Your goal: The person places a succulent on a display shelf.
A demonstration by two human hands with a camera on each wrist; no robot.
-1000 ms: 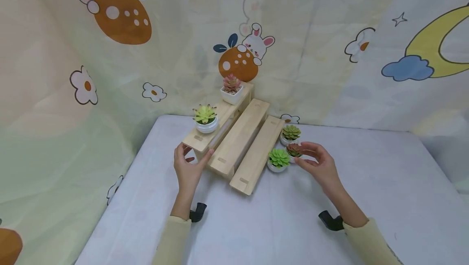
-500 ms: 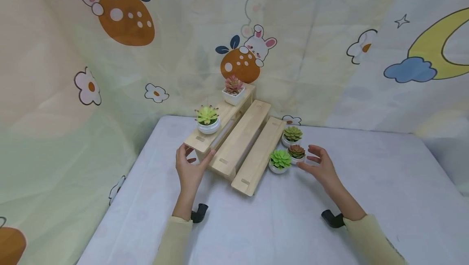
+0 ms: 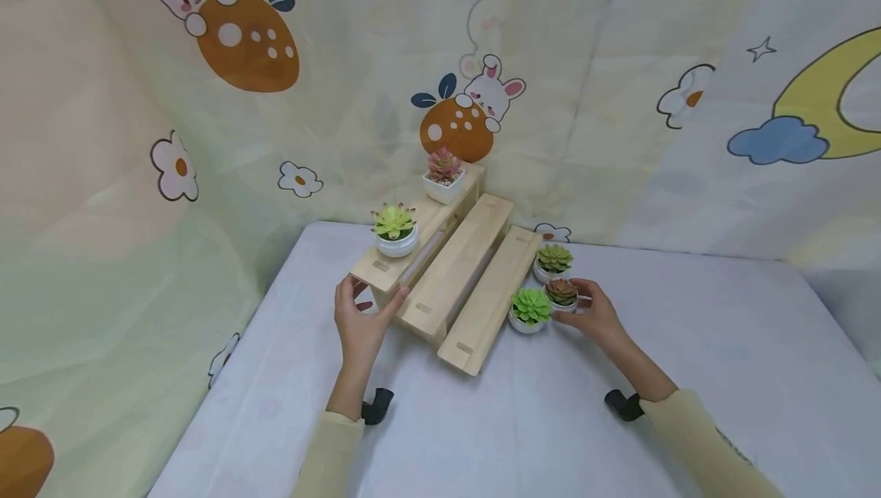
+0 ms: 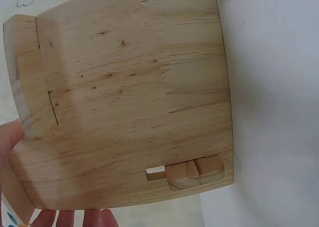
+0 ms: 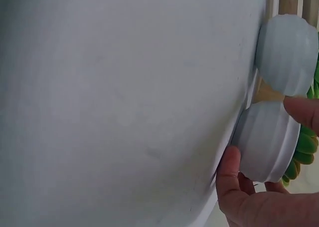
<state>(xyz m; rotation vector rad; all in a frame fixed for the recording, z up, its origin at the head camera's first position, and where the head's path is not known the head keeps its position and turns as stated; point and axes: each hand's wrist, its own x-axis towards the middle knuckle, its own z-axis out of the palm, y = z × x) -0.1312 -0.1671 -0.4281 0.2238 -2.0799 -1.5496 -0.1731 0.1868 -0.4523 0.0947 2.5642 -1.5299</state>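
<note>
My left hand (image 3: 361, 328) grips the near end of a three-step wooden plant stand (image 3: 456, 265), thumb and fingers on opposite edges of its side panel (image 4: 124, 97). To the stand's right, my right hand (image 3: 596, 316) holds a small potted succulent (image 3: 561, 291) with reddish-brown leaves. In the right wrist view its round white pot (image 5: 266, 142) sits between thumb and fingers, low at the tablecloth. Touching or close beside it are a bright green potted succulent (image 3: 531, 307) and a duller green one (image 3: 554, 259).
On the stand's top step are a yellow-green succulent (image 3: 395, 229) in a round white pot and a pink one (image 3: 443, 177) in a square white pot. A white cloth covers the table (image 3: 523, 421). A printed fabric backdrop (image 3: 585, 100) rises behind and at the left.
My right hand drew slightly off the reddish-brown succulent, then came back with its fingers lower, around the pot. My left hand keeps its grip on the stand. The head view shifts slightly.
</note>
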